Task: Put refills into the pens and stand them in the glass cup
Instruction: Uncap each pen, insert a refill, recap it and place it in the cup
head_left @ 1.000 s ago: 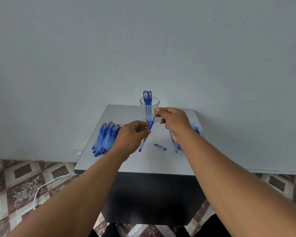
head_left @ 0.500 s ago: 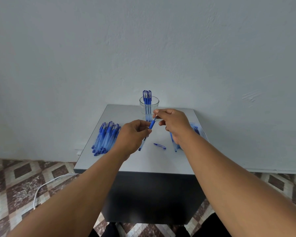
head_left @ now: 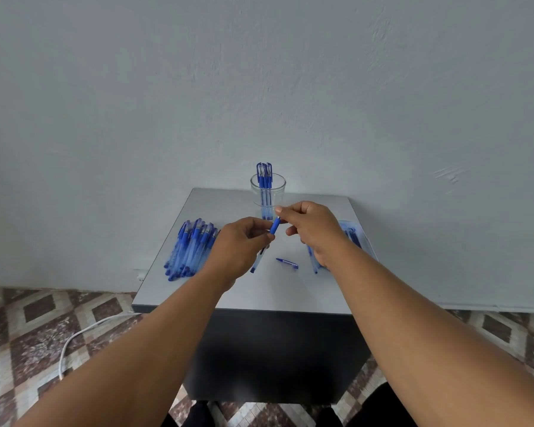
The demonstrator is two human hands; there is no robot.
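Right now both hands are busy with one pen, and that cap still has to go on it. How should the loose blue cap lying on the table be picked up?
Pinch the loose cap across its narrow width at mid-length, coming straight down from above. It lies flat on the table, alone, slanting from upper left to lower right, so set thumb and forefinger on its two long sides. The right hand looks nearer to it.

Single head-worn wide-angle cam, looking fwd and down over both forearms at a small grey table (head_left: 241, 297) set against a pale wall (head_left: 259, 87). Hands sit mid-frame at arm's reach; patterned floor tiles (head_left: 28, 334) fill the lower corners. Only one view, so nothing shared w/ another.
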